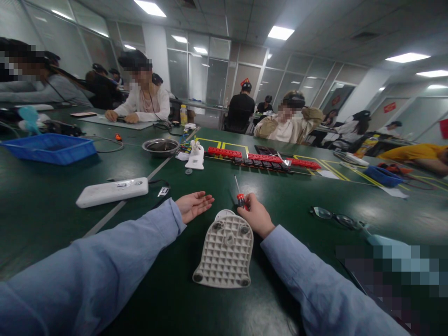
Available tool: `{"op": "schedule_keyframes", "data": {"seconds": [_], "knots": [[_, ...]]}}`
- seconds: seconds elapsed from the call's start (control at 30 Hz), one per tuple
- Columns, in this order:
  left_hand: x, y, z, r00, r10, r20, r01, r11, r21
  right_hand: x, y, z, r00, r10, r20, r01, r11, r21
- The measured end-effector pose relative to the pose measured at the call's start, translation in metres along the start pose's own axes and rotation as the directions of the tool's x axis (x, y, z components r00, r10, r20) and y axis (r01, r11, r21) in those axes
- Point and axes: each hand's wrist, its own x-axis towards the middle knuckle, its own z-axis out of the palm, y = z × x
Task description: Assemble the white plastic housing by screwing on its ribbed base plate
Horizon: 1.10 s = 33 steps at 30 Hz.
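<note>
Ribbed plastic base [224,254] lies on green table [147,284], underside showing, just beside right hand [258,216], which grips screwdriver [241,201], tip pointing away from base. Left hand [193,206] holds nothing, palm up. Base seemingly not being worked; portions done and left unclear.

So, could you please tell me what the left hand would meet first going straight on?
Probably the screwdriver in the right hand, though depth beyond the left hand is unclear.

Table [297,196]: green, glossy | Walls [178,70]: framed glass | Pillar [156,53]: pale, left of centre | Ceiling [213,21]: grey, panelled | Lights [281,32]: bright, rectangular | Sign [389,108]: red, at right
</note>
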Motion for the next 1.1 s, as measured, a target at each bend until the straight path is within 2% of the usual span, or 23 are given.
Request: {"op": "schedule_keyframes", "data": {"seconds": [0.33,0.6,0.87,1.1], "knots": [[-0.010,0.008,0.003,0.995,-0.073,0.066,0.067,0.993,0.097,0.000,-0.002,-0.001,1.000,-0.002,0.007,0.002,1.000,-0.004],[-0.008,-0.002,0.007,0.999,0.030,0.031,-0.034,0.991,0.132,0.000,-0.002,-0.001,1.000,0.000,0.007,0.000,1.000,0.007],[-0.007,-0.002,0.003,0.996,0.033,0.080,-0.048,0.980,0.194,0.000,-0.001,0.000,1.000,0.002,0.004,-0.002,0.999,0.036],[-0.006,-0.001,0.002,0.999,0.020,0.029,-0.026,0.977,0.212,0.001,0.001,0.001,1.000,0.015,-0.016,-0.013,0.991,0.137]]}}
